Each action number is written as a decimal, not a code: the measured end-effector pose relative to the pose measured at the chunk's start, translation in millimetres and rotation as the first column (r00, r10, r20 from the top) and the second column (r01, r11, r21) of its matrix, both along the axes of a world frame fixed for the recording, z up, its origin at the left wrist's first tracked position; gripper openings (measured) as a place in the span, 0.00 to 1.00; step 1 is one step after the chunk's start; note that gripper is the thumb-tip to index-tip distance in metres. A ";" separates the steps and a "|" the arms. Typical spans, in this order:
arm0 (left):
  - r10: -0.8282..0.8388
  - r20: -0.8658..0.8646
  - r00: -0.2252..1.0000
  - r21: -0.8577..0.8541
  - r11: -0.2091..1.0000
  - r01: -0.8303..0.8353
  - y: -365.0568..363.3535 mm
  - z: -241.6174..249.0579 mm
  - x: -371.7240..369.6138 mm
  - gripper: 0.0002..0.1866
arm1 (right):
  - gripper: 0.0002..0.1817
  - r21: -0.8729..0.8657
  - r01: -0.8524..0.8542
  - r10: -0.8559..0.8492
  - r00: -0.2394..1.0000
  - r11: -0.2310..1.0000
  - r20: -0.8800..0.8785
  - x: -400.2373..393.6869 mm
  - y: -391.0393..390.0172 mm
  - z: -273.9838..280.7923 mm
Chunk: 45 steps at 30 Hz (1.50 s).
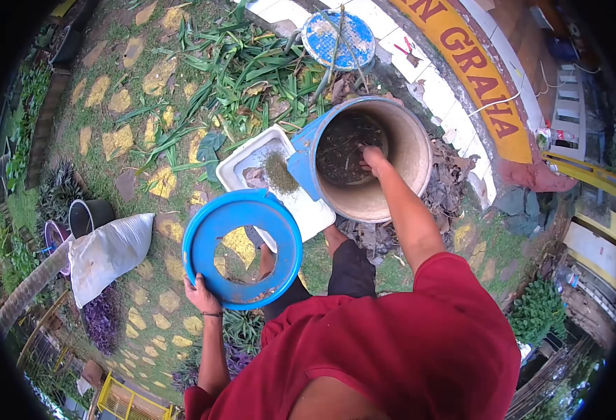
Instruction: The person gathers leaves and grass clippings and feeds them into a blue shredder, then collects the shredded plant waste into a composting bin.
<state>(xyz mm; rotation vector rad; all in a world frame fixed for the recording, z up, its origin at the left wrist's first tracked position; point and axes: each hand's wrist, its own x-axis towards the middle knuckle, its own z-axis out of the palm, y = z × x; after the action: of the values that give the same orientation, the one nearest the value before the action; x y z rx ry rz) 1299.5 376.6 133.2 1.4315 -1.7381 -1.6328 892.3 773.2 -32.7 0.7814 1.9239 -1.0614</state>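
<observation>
My left hand (201, 294) grips the lower left rim of a blue plastic ring-shaped lid (197, 241) with a large round hole in its middle. My right hand (373, 161) reaches into a big blue bin (413, 157) with a pale inner wall. Its fingers look drawn together over the dark matter and thin twigs (343, 143) at the bottom; anything between them is too small to make out. Beside the bin lies a white plastic tray (234, 175), partly behind the lid, with a clump of dry greenish-brown plant matter (278, 173) on it.
Cut green leaves (231, 84) cover the ground ahead. A blue-and-white round lid (337, 42) with sticks across it lies near the white tiled edge (441, 91). Dry leaves (448, 175) lie right of the bin. A white sack (112, 255) and dark bucket (89, 217) stand left.
</observation>
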 end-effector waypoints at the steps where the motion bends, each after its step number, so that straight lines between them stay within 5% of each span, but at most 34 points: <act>1: 0.057 0.006 0.998 -0.028 0.998 -0.057 5.5 3.2 10.7 0.05 | 0.22 0.093 -0.012 0.010 1.000 0.996 0.019 -6.9 3.5 -21.7; 4: 0.085 0.190 0.978 -0.054 0.996 -0.077 11.6 -8.6 61.8 0.05 | 0.20 0.219 0.042 -0.052 0.998 0.975 0.041 -14.4 2.8 -61.2; 7: 0.136 0.259 0.956 -0.084 0.989 -0.118 30.7 -14.2 77.5 0.06 | 0.20 0.419 -0.116 0.187 0.974 0.901 -0.131 -27.6 61.4 -229.5; 8: 0.138 0.259 0.956 -0.087 0.989 -0.119 34.6 -16.1 81.2 0.06 | 0.21 0.560 -0.248 0.362 0.927 0.791 -0.101 -25.1 36.2 -163.2; 10: 0.036 0.374 0.927 -0.109 0.994 0.005 40.9 -14.8 90.9 0.08 | 0.22 0.585 -0.200 0.297 0.952 0.786 -0.073 -29.5 6.3 -112.6; 18: 0.040 0.345 0.938 -0.023 0.999 -0.034 54.8 -13.5 83.1 0.08 | 0.26 0.630 -0.136 0.243 0.966 0.765 -0.087 -27.1 -3.1 -97.2; 21: 0.029 0.295 0.955 0.054 0.997 -0.047 51.5 -17.8 75.6 0.10 | 0.27 0.600 -0.272 0.391 0.917 0.753 -0.074 -26.2 1.5 -84.8; 24: -0.019 0.263 0.965 0.078 0.997 -0.002 51.0 -14.3 55.8 0.16 | 0.16 0.571 -0.388 0.575 0.796 0.723 -0.188 -23.0 2.3 -20.8; 26: -0.014 0.253 0.967 0.033 0.999 0.006 49.6 -15.0 46.0 0.20 | 0.15 0.119 -0.224 0.250 0.920 0.967 -0.302 -16.2 9.1 20.6; 37: -0.295 0.062 0.953 0.022 0.955 0.294 41.5 11.3 -23.7 0.19 | 0.18 -0.441 0.009 -0.233 0.859 0.898 -0.457 55.8 91.9 271.7; 41: -0.388 0.047 0.920 0.029 0.922 0.387 48.3 33.2 -48.1 0.16 | 0.19 -0.493 0.159 -0.366 0.859 0.855 -0.358 140.0 180.2 288.8; 43: -0.433 0.016 0.901 0.015 0.902 0.432 42.9 28.4 -55.6 0.15 | 0.20 -0.152 0.244 -0.279 0.918 0.958 -0.282 200.9 205.9 278.0; 45: -0.464 -0.031 0.885 0.023 0.885 0.465 45.2 32.2 -61.4 0.15 | 0.24 0.003 0.360 -0.353 0.918 0.933 -0.182 265.7 236.6 245.9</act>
<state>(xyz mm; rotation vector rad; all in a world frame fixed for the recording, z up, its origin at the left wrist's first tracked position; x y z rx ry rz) 1238.1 421.8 165.4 1.0446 -2.1723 -1.9009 1157.9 1009.8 213.2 1.1228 2.0001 -1.3574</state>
